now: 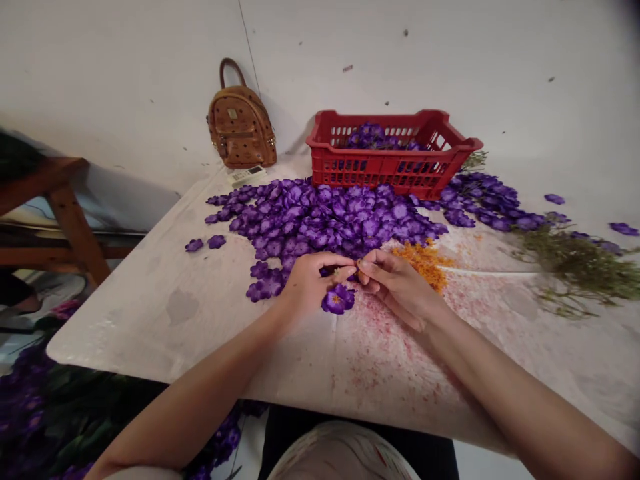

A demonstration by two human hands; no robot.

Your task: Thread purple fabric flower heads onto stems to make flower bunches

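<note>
My left hand (311, 277) is closed around a purple fabric flower (339, 299) at the near edge of a wide heap of purple petals (330, 217). My right hand (395, 283) meets it from the right, thumb and fingers pinched on a small piece at the flower's top that I cannot make out. A small pile of orange flower centres (424, 261) lies just behind my right hand.
A red slatted crate (395, 157) with more purple flowers stands at the back of the white table (210, 313). Green stems (575, 263) lie at the right. A brown backpack (241, 125) leans on the wall beside a small white device (247, 175). Wooden furniture (65, 213) stands left.
</note>
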